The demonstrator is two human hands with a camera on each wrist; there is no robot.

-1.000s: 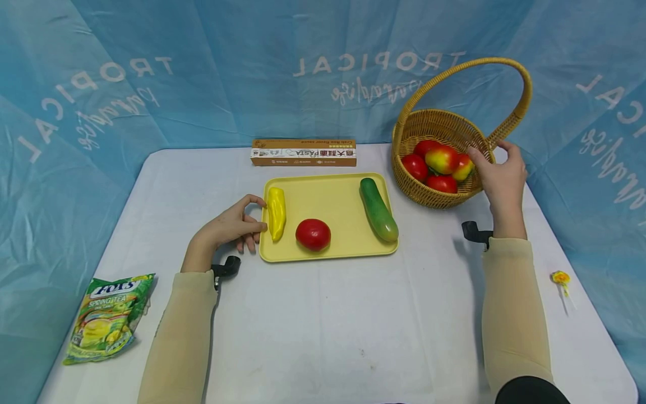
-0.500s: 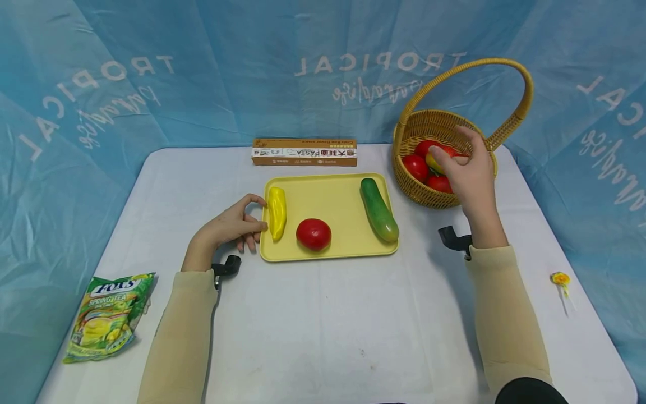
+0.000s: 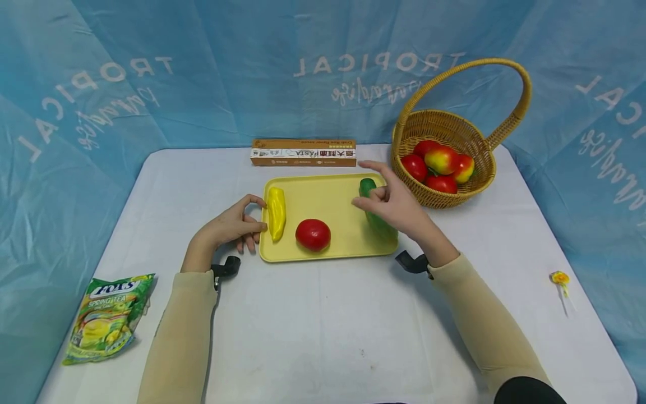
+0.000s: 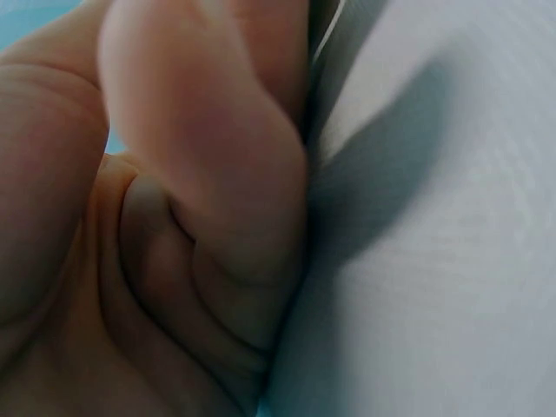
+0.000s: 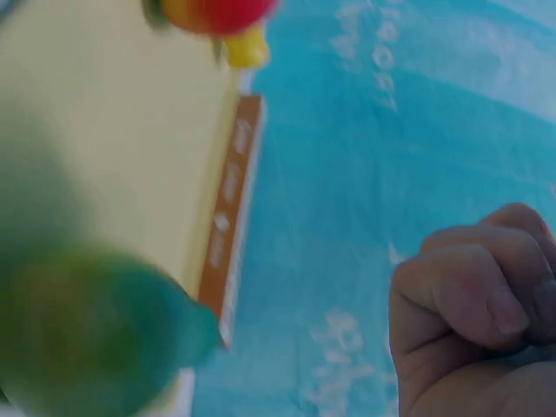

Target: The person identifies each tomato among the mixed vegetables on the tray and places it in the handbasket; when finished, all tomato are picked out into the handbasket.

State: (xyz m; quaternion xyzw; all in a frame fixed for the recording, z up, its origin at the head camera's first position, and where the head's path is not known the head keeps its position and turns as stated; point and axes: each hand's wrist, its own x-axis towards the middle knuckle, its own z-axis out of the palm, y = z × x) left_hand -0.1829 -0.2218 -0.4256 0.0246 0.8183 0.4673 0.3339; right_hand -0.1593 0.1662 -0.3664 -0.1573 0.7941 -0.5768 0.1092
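Note:
My left hand (image 3: pixel 233 224) is at the left rim of the yellow tray (image 3: pixel 333 188), index fingertip and thumb touching it apart from each other. Inside that edge lies a curved yellow banana-like piece (image 3: pixel 276 213). A red tomato (image 3: pixel 313 234), also seen in the right wrist view (image 5: pixel 217 10), sits near the front rim. Over the tray's right end is my right hand (image 3: pixel 393 202), thumb and index spread, the other fingers bent, holding nothing. Beneath it, partly covered, is a green cucumber (image 3: pixel 367 185); it looms blurred in the right wrist view. The left wrist view shows mostly bent fingers (image 4: pixel 208 130).
Right of the tray stands a wicker basket (image 3: pixel 429 196) with a tall handle and several red and red-yellow fruits (image 3: pixel 441 160). A pasta box (image 3: pixel 304 152) lies behind the tray. A green candy bag (image 3: pixel 108 320) is at left, a yellow lollipop (image 3: pixel 560 278) at right.
My right hand has left the basket's right rim, passed over the fruits and moved left to above the cucumber. The left hand, tray and basket have stayed put.

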